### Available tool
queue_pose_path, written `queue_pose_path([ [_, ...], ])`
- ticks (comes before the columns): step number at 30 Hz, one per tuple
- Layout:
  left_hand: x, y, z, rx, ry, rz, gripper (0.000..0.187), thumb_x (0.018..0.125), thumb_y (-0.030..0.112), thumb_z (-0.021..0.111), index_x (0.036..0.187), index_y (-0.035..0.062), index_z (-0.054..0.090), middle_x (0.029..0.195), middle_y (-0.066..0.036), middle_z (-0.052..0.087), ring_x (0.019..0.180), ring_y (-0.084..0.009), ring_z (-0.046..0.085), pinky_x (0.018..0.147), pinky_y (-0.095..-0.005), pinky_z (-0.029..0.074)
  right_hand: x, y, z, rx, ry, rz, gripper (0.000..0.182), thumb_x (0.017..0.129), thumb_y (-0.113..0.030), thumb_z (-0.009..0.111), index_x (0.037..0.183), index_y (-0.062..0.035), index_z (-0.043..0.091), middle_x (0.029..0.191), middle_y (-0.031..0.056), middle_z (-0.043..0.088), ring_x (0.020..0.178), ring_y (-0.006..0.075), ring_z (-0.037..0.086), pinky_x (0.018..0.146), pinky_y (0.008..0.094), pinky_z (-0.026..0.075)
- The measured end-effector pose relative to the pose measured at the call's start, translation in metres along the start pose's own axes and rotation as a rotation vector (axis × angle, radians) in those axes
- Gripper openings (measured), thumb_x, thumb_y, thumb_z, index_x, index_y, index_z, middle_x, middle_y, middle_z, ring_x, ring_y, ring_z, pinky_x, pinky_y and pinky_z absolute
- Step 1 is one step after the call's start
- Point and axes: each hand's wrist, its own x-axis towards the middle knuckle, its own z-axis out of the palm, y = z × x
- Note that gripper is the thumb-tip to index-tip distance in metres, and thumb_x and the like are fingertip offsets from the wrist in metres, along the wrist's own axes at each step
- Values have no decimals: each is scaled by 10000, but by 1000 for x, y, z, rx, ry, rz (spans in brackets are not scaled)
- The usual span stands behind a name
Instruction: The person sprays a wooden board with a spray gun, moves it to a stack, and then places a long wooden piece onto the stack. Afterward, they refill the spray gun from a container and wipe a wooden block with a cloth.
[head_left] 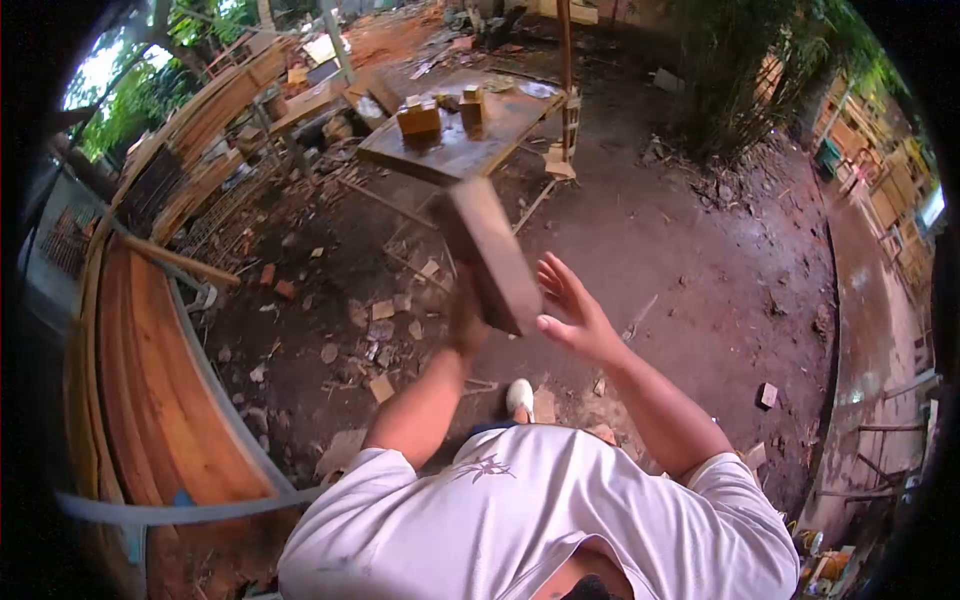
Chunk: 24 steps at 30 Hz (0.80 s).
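A thick rectangular wooden block (500, 250), blurred by motion, is held up at a tilt in front of me. My left hand (466, 318) supports it from its left side, with most of the fingers hidden behind the wood. Just right of the block's lower end is my right hand (578, 315), open, its fingers apart and the thumb tip right at the edge. Beyond the block stands a low wooden table (490, 150) carrying a small wooden box (419, 122) and another small wooden piece (471, 112).
Long wooden planks (165, 380) lean at the left, beside a curved metal bar (215, 510). Wood scraps and brick pieces (285, 289) litter the muddy ground. A thin post (566, 70) rises by the table's right corner. A pale block (767, 395) lies at the right.
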Motion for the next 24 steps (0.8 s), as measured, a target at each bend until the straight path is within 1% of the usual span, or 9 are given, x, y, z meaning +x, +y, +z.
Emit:
queue_pose_path([
  [1, 11, -15, 16, -99, -48, -57, 750, 902, 648, 330, 1346, 46, 383, 1277, -77, 479, 1151, -182, 485, 953, -363, 417, 20, 2, -8, -10, 5, -7, 777, 779, -178, 725, 1404, -29, 289, 1397, 172, 379, 1302, 251, 370, 1025, 370, 367],
  [5, 95, -65, 36, 292, 45, -18, 718, 905, 593, 428, 1314, 3, 426, 1211, -118, 540, 1106, -215, 523, 944, -337, 410, 86, 40, -55, -96, 153, 208, 695, 749, -144, 717, 1321, 7, 352, 1172, 109, 543, 1094, 187, 511, 955, 327, 409],
  [8, 195, -81, 38, 120, -106, -171, 746, 893, 598, 449, 1321, -13, 417, 1265, -146, 522, 1160, -249, 509, 973, -352, 400, 98, 66, -88, -120, 202, 217, 677, 715, -114, 704, 1296, 17, 381, 1142, 104, 552, 1072, 176, 519, 928, 321, 427],
  [10, 259, -57, 71, 27, -126, 43, 786, 892, 627, 396, 1340, -18, 394, 1277, -199, 522, 1179, -276, 512, 988, -388, 400, 101, 84, -114, -92, 263, 249, 662, 711, -108, 697, 1283, 21, 392, 1128, 110, 556, 1067, 180, 523, 917, 316, 431],
  [13, 332, -2, 114, -323, -393, 94, 759, 907, 587, 392, 1410, 26, 296, 1428, -170, 369, 1341, -287, 325, 1112, -442, 222, 116, 113, -160, -91, 357, 201, 663, 706, -140, 700, 1276, 26, 404, 1103, 104, 557, 1029, 180, 532, 880, 305, 444],
  [17, 390, -16, 140, 237, -352, 474, 696, 936, 483, 445, 1419, 12, 273, 1442, -183, 340, 1359, -283, 291, 1122, -415, 189, 165, 137, -223, 136, 321, 231, 662, 736, -241, 708, 1270, 18, 416, 1096, 89, 555, 972, 163, 532, 847, 291, 448],
  [19, 387, -85, 140, 604, -314, 335, 654, 945, 369, 495, 1427, 0, 252, 1447, -191, 328, 1369, -279, 269, 1123, -384, 173, 208, 144, -258, 278, 303, 147, 636, 758, -241, 698, 1266, 22, 418, 1111, 91, 552, 990, 166, 530, 868, 297, 439],
  [21, 374, -116, 151, 588, -133, 399, 645, 930, 264, 545, 1429, -9, 241, 1447, -177, 332, 1350, -254, 303, 1102, -353, 215, 255, 155, -297, 382, 270, 117, 621, 774, -243, 685, 1267, 21, 415, 1147, 104, 540, 1029, 179, 522, 889, 302, 428],
  [24, 379, -195, 100, 658, -222, -109, 634, 927, 283, 554, 1418, -6, 278, 1427, -150, 372, 1310, -219, 362, 1081, -344, 263, 320, 172, -368, 497, 204, 117, 641, 772, -249, 682, 1282, 11, 396, 1189, 123, 519, 1079, 204, 506, 911, 318, 420],
])
